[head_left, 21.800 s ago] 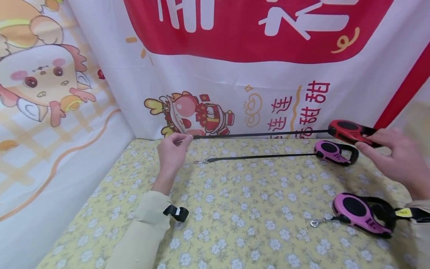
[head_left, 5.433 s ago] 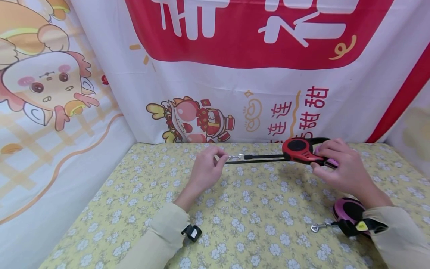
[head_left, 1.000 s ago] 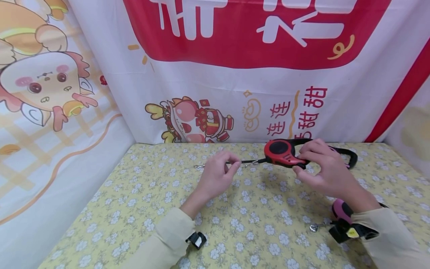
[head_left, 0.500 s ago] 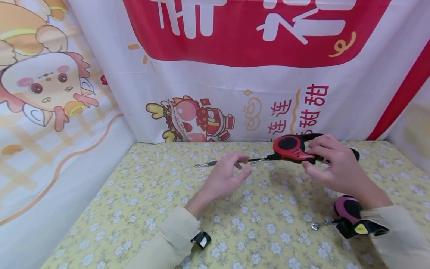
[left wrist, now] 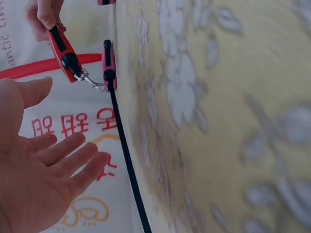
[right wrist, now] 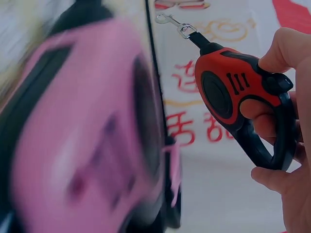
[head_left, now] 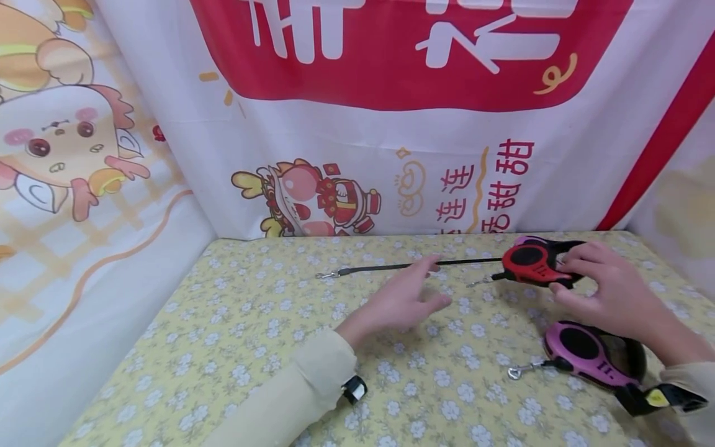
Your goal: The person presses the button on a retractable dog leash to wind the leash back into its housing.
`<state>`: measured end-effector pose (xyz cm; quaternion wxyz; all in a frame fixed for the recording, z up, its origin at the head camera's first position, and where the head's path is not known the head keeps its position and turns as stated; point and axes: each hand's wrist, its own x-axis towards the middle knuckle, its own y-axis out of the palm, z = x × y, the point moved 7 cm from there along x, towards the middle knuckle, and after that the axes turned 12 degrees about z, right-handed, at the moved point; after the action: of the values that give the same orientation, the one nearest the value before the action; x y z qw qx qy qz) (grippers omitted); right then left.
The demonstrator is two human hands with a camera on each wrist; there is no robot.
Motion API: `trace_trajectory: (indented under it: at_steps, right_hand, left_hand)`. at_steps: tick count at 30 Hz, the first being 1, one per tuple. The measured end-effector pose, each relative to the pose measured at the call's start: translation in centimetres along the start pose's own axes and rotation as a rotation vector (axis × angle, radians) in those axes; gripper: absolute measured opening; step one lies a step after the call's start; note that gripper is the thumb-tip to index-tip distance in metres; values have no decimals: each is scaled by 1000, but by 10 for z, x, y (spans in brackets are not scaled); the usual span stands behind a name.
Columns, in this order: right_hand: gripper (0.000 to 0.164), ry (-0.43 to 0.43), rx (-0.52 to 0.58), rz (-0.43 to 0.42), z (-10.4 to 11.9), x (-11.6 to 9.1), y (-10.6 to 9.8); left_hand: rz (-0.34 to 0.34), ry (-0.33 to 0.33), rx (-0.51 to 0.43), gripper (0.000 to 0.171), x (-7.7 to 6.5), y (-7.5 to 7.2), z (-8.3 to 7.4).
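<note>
My right hand (head_left: 614, 292) grips the black handle of a red retractable dog leash (head_left: 525, 262), fingers through its loop in the right wrist view. The leash's metal clip (right wrist: 167, 19) hangs close to its nose, with the cord drawn in. Behind it, partly hidden, lies a pink retractable leash (left wrist: 108, 63). Its black cord (head_left: 374, 267) runs left across the table to a metal clip (head_left: 326, 274). Fingers spread and holding nothing, my left hand (head_left: 404, 301) overlaps that cord in the head view; in the left wrist view its palm (left wrist: 34, 184) is apart from the cord.
A second pink retractable leash (head_left: 586, 354) lies near the front right, under my right forearm, its clip (head_left: 519, 371) pointing left. The table has a yellow floral cloth (head_left: 279, 372). A printed white and red curtain (head_left: 363, 136) hangs along the back edge.
The red leash's cord, stretched out long earlier, is now drawn in. My left hand has let go and opened, shifting right. My right hand has carried the red leash rightward.
</note>
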<state>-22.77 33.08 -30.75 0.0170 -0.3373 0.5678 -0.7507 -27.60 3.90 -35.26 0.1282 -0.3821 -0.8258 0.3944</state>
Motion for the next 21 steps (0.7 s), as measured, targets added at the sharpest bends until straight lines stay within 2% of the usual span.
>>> trace_trajectory:
  at_steps: [5, 12, 17, 21]
  right_hand:
    - [28, 60, -60, 100, -18, -15, 9]
    - [24, 139, -110, 347, -44, -28, 21]
    - [22, 214, -113, 526, -62, -33, 30]
    - [16, 274, -85, 608, -75, -36, 36]
  left_hand:
    - [72, 24, 85, 79, 16, 18, -14]
    - [199, 16, 190, 90, 37, 43, -28]
    - [260, 21, 199, 92, 40, 50, -35]
    - [271, 6, 180, 91, 38, 48, -35]
